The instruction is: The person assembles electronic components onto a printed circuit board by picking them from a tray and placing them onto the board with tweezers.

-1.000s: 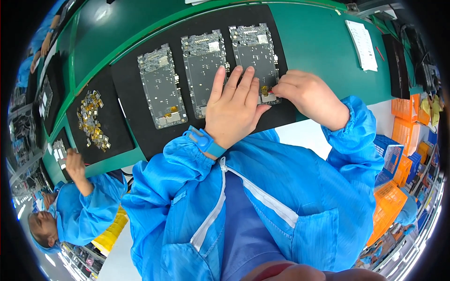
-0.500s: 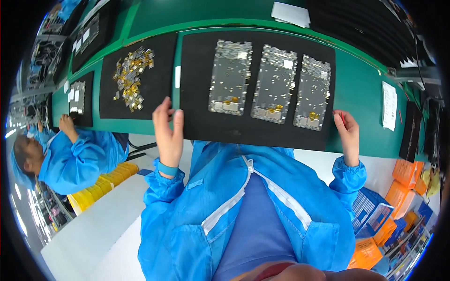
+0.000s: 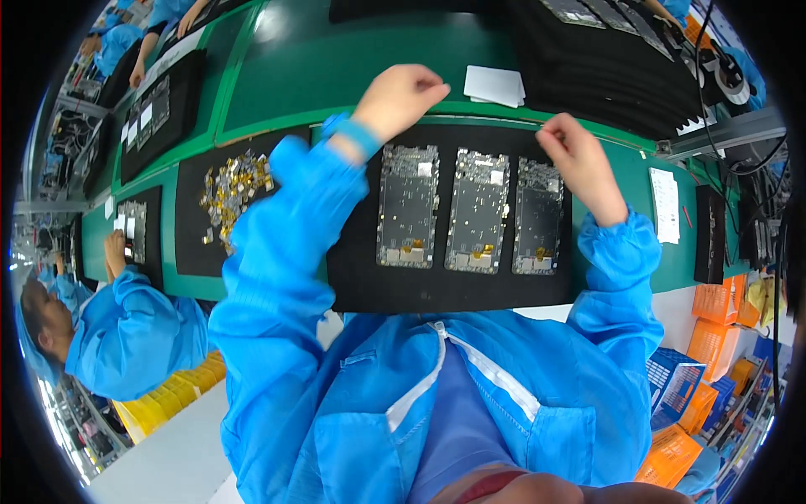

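Three dark circuit boards lie side by side on a black mat (image 3: 453, 294): the left board (image 3: 406, 210), the middle board (image 3: 477, 210) and the right board (image 3: 537, 223). Each carries a gold-coloured patch near its lower end. My left hand (image 3: 395, 101) is raised beyond the left board, over the far edge of the mat, its fingers closed together. Over the top of the right board hovers my right hand (image 3: 583, 160), fingers curled and thumb against them. Whether either hand holds something small is hidden.
A heap of small gold and silver parts (image 3: 231, 193) lies on a mat at left, partly behind my left sleeve. White cards (image 3: 494, 86) lie beyond the boards, beside stacked black mats (image 3: 596, 84). Paper sheets (image 3: 664, 206) lie at right. A co-worker (image 3: 134, 328) works at left.
Both hands have lifted from the near sides of the mat and reached forward past the boards. My left hand's spread fingers have closed. The view has shifted, showing more of the far table.
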Available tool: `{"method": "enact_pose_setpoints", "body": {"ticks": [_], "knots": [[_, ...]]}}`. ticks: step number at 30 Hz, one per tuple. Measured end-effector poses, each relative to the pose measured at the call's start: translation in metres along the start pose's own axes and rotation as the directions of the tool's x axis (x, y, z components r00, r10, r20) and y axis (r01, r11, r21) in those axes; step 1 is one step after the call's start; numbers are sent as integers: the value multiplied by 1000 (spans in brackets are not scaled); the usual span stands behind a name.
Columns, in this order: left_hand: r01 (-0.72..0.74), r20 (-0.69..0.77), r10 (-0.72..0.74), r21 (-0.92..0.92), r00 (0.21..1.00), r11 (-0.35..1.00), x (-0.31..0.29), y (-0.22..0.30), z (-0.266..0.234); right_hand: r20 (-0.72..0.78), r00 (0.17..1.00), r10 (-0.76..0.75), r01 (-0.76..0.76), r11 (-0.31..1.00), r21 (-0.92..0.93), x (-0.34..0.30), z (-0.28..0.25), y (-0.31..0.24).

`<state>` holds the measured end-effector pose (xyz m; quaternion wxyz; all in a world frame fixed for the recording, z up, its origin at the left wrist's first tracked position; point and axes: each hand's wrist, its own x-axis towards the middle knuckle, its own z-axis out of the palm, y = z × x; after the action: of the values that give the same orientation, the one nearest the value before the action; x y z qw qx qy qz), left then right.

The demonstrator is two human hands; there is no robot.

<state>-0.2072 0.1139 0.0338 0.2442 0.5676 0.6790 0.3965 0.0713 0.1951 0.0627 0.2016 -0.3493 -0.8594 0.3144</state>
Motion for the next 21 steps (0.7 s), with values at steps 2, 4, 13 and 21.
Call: {"method": "enact_pose_setpoints", "body": {"ticks": [2,4,13,21], "knots": [[184,11,-184,21,983,983,55,-20,29,52,999,-11,16,995,-99,15,11,0],[293,68,-301,108,951,950,87,-15,52,71,997,6,3,992,-123,14,11,0],[453,112,-439,-226,891,862,105,-42,62,66,997,-28,37,991,-132,15,6,-20],[185,-44,-256,-576,966,796,13,-4,-44,245,908,-340,369,926,-79,10,60,-73]]}}
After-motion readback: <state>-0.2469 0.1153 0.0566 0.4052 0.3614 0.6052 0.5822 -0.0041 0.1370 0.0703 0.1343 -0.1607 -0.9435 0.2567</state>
